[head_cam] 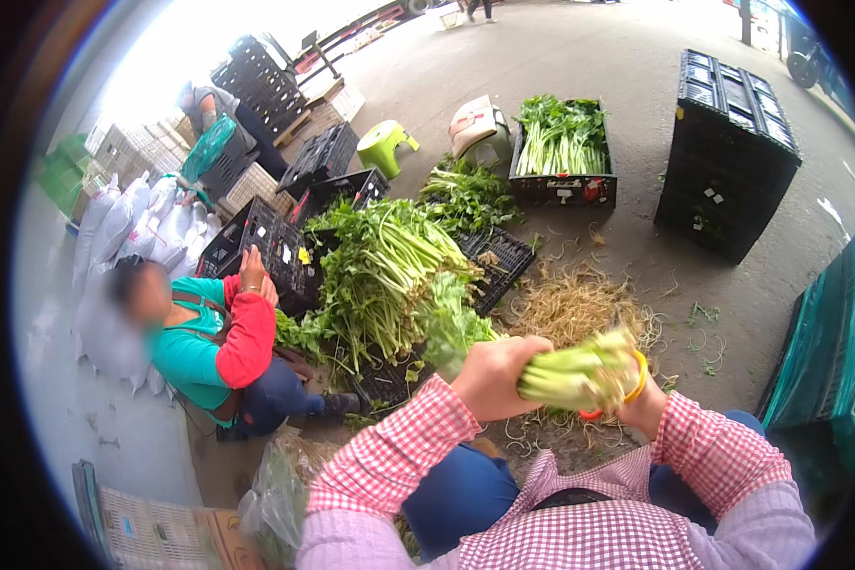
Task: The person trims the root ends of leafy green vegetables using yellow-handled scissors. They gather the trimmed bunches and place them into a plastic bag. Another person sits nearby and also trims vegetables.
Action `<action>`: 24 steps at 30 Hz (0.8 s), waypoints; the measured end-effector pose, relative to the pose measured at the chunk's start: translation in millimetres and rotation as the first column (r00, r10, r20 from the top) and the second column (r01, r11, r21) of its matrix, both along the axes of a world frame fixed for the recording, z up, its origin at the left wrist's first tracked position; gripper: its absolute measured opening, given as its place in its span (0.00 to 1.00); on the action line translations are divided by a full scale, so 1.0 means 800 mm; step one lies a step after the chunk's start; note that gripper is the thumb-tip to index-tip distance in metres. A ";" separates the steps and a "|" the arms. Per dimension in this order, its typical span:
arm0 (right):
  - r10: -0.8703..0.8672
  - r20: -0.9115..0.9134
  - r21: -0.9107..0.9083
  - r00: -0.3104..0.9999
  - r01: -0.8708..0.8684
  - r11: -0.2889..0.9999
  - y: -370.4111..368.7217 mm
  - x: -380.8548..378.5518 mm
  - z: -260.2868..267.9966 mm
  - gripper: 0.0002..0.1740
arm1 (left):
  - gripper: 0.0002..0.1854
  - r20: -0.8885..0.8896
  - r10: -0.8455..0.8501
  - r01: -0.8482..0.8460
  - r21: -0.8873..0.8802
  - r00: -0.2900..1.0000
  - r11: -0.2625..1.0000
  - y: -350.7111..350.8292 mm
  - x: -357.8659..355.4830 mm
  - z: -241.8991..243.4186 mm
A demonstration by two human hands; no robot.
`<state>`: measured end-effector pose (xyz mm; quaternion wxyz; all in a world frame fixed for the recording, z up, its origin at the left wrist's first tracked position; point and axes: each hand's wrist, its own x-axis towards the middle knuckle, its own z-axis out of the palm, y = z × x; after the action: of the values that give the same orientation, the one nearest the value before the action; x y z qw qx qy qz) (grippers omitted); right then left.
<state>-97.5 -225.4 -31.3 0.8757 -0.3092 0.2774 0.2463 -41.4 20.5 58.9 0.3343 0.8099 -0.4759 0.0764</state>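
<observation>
In my left hand (497,377) is a bunch of celery (570,377), gripped around its pale stalks. Its leafy end points left, and its root end points right. My right hand (645,408) is at the root end, closed on an orange-handled tool (640,376) with loops like those of scissors. The bunch hides its blades, and both are blurred. Under and beyond my hands lies a heap of cut roots (577,303) on the concrete floor. A large pile of celery (392,271) rests on black crates to the left.
A co-worker (199,342) sits at the left, hands raised near a black crate (278,246). Farther off are a crate filled with celery (561,142), a green stool (385,146) and stacked black crates (727,157). Teal-wrapped crates (823,342) stand close at my right.
</observation>
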 end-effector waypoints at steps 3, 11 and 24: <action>-0.062 -0.103 -0.117 0.993 0.049 0.992 -0.005 0.003 -0.018 0.27 | 0.19 0.130 -0.122 0.089 0.236 0.984 0.968 0.017 0.013 -0.004; -0.018 -0.155 -0.185 0.988 -0.011 0.983 0.002 0.031 -0.052 0.27 | 0.09 0.493 -0.025 -0.215 0.424 0.869 0.880 0.150 0.207 0.077; -0.043 -0.348 -0.186 0.937 -0.024 0.982 0.000 0.064 -0.093 0.30 | 0.26 0.720 -0.002 -0.567 0.547 0.693 0.616 0.337 0.517 -0.015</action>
<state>-46.6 -225.6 -106.1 0.7805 -0.3400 0.4523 0.2658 372.3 289.9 46.9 -0.2311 0.8591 -0.4037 0.2134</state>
